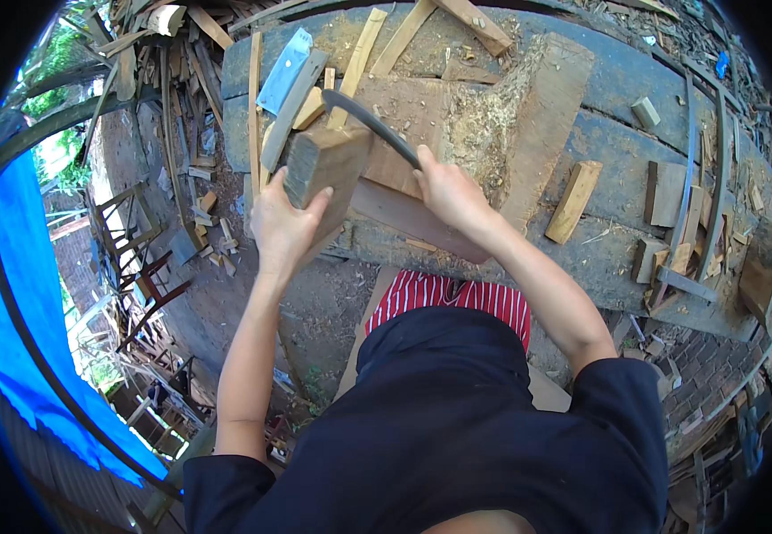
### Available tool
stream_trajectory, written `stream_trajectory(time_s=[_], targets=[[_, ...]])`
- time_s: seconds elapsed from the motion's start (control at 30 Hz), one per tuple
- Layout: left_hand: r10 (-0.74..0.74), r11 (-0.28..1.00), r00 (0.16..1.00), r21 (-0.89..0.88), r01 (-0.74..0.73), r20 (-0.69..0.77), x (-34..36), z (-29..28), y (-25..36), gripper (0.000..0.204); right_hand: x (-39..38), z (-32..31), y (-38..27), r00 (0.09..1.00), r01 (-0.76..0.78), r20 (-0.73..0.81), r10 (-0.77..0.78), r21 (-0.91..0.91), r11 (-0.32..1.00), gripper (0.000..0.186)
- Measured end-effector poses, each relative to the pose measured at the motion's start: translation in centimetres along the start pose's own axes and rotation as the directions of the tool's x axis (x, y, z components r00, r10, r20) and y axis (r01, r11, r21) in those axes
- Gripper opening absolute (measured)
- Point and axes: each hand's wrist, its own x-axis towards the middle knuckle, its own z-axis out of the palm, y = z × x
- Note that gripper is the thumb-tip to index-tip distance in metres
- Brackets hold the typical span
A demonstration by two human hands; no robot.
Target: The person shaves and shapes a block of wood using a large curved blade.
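My left hand (pixel 287 221) grips a thick wooden block (pixel 340 171) from its near left side, thumb on the near face and fingers round the edge. The block is tilted up over the left part of the workbench. My right hand (pixel 452 194) is closed round the near end of a long, dark, slightly curved blade-like tool (pixel 370 122). Its far end points up and left, past the block's top edge. Whether the tool touches the block I cannot tell. Behind them a wide brown board (pixel 396 167) lies on the bench.
On the weathered workbench (pixel 613 147) lie a large plank (pixel 549 116) with wood shavings (pixel 484 133), a short pale block (pixel 573 202) and a blue flat piece (pixel 286 71). A long-bladed frame saw (pixel 722 169) rests at the right. Scrap wood (pixel 190 76) is heaped beyond the left end.
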Motion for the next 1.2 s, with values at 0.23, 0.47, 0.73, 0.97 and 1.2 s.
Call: stream_trajectory(time_s=[0.23, 0.47, 0.73, 0.97, 1.2], targets=[[-0.031, 0.994, 0.999, 0.108, 0.033, -0.016, 0.0, -0.3, -1.6, 0.072, -0.1, -0.6, -1.1, 0.996, 0.054, 0.074, -0.045, -0.129, 0.99, 0.019], [0.05, 0.991, 0.996, -0.123, -0.059, -0.075, -2.3, 0.5, -1.4, 0.041, 0.4, -0.4, -0.3, 0.996, 0.083, 0.041, -0.078, -0.115, 0.99, 0.021], [0.143, 0.977, 0.952, -0.116, -0.18, -0.269, -5.3, 2.8, -3.3, 0.038, -3.6, -1.2, -5.2, 0.975, 0.213, -0.006, -0.22, -0.234, 0.949, 0.019], [0.166, 0.972, 0.933, -0.104, -0.209, -0.318, -5.6, 3.8, -4.3, 0.042, -2.8, -0.2, -5.4, 0.954, 0.243, -0.096, -0.285, -0.312, 0.918, 0.037], [0.263, 0.96, 0.92, -0.016, -0.279, -0.289, -6.1, 3.7, -2.4, 0.043, -3.7, -1.0, -5.8, 0.971, 0.203, -0.052, -0.235, -0.345, 0.916, 0.033]])
